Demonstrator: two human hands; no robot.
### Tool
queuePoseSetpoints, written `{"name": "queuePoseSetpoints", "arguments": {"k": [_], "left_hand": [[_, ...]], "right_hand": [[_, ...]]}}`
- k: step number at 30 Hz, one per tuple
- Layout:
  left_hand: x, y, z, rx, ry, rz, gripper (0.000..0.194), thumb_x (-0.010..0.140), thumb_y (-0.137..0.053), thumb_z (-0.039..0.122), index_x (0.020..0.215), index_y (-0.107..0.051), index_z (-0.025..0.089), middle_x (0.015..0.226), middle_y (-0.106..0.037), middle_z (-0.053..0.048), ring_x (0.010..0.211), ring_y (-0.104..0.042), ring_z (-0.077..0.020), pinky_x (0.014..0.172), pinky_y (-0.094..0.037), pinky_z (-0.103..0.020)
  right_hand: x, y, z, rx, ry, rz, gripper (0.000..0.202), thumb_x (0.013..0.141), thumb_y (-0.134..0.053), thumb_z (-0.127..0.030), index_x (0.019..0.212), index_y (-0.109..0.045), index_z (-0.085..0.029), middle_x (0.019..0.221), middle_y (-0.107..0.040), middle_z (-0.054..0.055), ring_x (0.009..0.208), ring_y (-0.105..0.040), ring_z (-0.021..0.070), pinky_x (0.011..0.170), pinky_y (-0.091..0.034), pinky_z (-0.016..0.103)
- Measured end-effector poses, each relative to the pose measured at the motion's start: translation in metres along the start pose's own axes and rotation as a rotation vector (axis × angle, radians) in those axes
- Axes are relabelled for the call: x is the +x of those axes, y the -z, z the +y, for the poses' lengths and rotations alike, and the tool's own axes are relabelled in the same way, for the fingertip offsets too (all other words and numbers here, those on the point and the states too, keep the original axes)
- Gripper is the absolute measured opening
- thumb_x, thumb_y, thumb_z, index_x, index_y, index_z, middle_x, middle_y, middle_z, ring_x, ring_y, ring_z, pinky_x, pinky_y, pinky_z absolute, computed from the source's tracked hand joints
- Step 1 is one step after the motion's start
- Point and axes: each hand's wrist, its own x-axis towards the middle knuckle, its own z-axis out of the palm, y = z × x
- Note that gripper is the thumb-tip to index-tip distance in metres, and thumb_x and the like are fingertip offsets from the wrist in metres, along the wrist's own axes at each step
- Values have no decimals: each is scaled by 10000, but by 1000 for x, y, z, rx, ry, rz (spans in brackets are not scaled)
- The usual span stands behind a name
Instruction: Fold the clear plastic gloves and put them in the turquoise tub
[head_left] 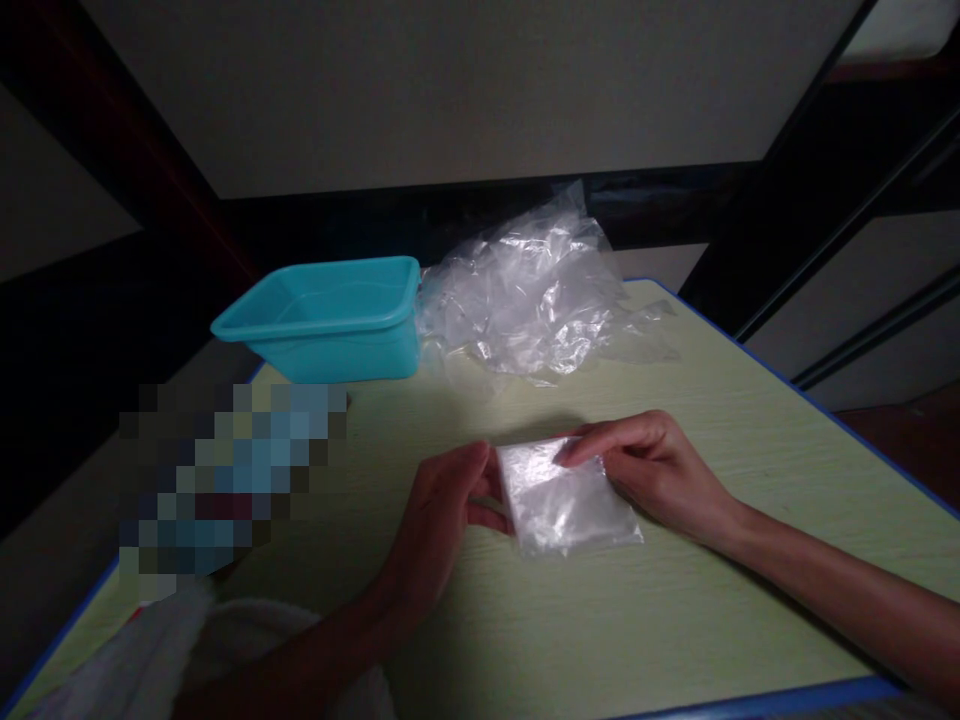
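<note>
A small square packet of clear plastic [574, 505] is held just above the table, near the middle of the view. My right hand [652, 465] pinches its upper right part, with the thumb lying over the top face. On the packet's left edge is my left hand [450, 500], its fingers reaching behind and under that side. Both hands touch the packet at once. What lies inside the plastic, if anything, cannot be made out. Beyond the hands, a loose heap of crinkled clear plastic bags [532, 290] rests at the table's far edge.
A turquoise plastic basin [337, 350] stands at the back left, beside the heap. The pale wooden table [720, 440] has a blue edge. A pixelated patch covers something at the left. White fluffy cloth [157, 650] shows at the bottom left. A panel rises behind the table.
</note>
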Motion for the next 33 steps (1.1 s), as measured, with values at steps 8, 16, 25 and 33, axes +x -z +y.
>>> {"name": "queuePoseSetpoints", "arguments": {"k": [8,16,25,33], "left_hand": [[0,-2,4,112,17,-12,253,638,-665,356,550,-585,132,515,-578,-3,464,-545,-115,429,-490,-209],[1,-5,4,135,6,83,215,606,-656,334,537,-593,140,524,-596,-1,471,-551,-115,434,-488,-203],[1,-2,5,222,-102,114,224,654,-638,331,535,-590,148,482,-541,22,461,-504,-101,465,-451,-192],[0,-3,6,194,-119,113,198,645,-628,320,539,-601,155,482,-553,28,444,-487,-87,423,-399,-166]], "right_hand": [[0,0,2,22,-11,-36,218,712,-579,-110,740,-748,-245,759,-732,3,668,-655,119,570,-465,207],[1,-4,2,337,-191,54,310,687,-631,-174,983,-706,-225,575,-609,-35,478,-477,61,464,-391,165],[1,-4,2,336,-313,-90,413,636,-768,-221,1022,-633,-164,694,-666,-16,582,-588,79,564,-443,181],[2,-4,1,388,-368,-137,309,569,-787,-117,856,-679,-154,702,-690,-21,581,-610,65,561,-472,157]]}}
